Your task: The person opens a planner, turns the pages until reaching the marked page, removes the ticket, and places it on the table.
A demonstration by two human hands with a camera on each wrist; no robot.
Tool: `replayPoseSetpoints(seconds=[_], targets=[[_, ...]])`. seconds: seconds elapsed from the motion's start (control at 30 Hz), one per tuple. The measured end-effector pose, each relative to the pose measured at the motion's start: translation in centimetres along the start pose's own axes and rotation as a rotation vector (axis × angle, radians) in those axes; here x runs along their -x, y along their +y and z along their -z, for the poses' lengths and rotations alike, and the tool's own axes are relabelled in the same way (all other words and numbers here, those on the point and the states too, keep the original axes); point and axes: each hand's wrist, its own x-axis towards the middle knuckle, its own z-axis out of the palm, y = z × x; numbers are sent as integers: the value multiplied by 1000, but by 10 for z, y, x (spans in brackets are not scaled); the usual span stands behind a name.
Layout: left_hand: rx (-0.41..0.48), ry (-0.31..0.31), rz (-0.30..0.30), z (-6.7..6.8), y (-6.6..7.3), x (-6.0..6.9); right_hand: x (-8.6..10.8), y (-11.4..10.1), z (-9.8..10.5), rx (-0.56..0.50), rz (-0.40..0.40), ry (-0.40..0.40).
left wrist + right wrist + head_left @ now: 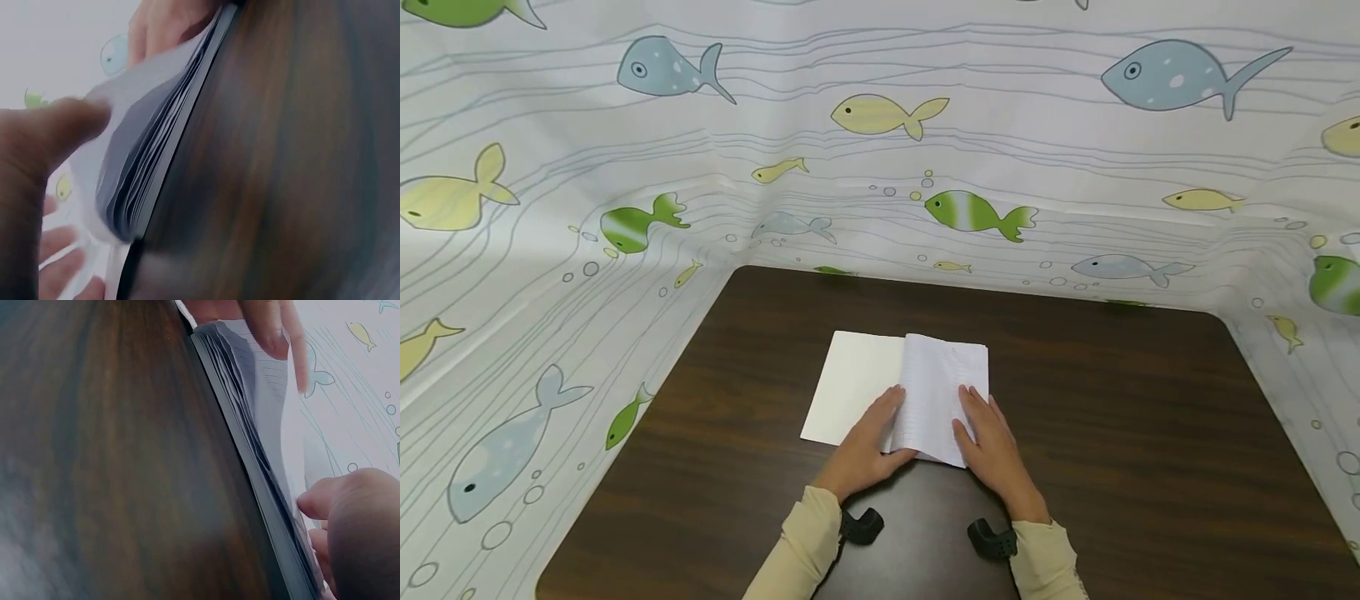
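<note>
Wide and relaxed in grip, the left hand [863,443] touches the open notebook [856,379] near its middle; the right hand [996,450], likewise loose, rests at its right page [934,400]. Dark table [1120,442] lies beneath, fish-printed sheeting [880,62] beyond.

An open notebook [917,375] is lying on the bench [1112,433], its two halves spreading left and right. The left half [856,379] is lying flat and showing a blank, creamy white surface. The right half [958,362] is showing a page [934,404] with faint ruled lines; this page is curving upward beside the fold [903,362] and, along its near edge, is standing apart from the leaves [228,381] below. Those stacked leaves are rippling and fanning slightly over a flat greyish bottom layer [276,531]
</note>
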Motion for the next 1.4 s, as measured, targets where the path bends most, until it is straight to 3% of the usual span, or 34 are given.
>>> replayPoseSetpoints(seconds=[0.1, 0.17, 0.23, 0.3, 0.37, 0.47, 0.57, 0.6, 0.67, 0.77, 0.87, 0.97, 1.23, 1.4], targets=[[12, 49, -43, -1, 2, 0, 0, -1, -2, -10, -28, 6], [66, 113, -58, -1, 3, 0, 0, -1, -2, -21, -46, 21], [117, 209, -54, -3, 3, -1, 1, -2, -2, -29, -58, 32], [123, 346, -34, -4, 3, -3, 1, -2, -2, -31, -57, 35], [54, 501, -2, -4, 2, -5, 2, -3, -2, -24, -52, 26], [-146, 680, 63, -3, 1, -8, 2, -3, -2, -9, -45, 12], [-331, 713, 104, -1, 0, -9, 2, -2, -2, -3, -36, 15], [-368, 699, 84, 0, -2, -9, 2, -1, -2, 0, -34, 19], [-362, 611, 36, 0, -3, -8, 1, -2, -2, 8, -40, 22], [-303, 367, -85, -4, -4, -6, 1, -3, -2, 31, -66, 27], [-280, 84, -116, -7, -1, -3, 0, -4, -2, 53, -103, 42], [-336, -70, -114, -8, 2, -2, -1, -4, -2, 64, -138, 63], [-352, -101, -79, -10, 3, -1, 0, -3, -1, 98, -189, 75], [-293, -84, -25, -11, 2, -1, 0, -2, -1, 133, -204, 27]])
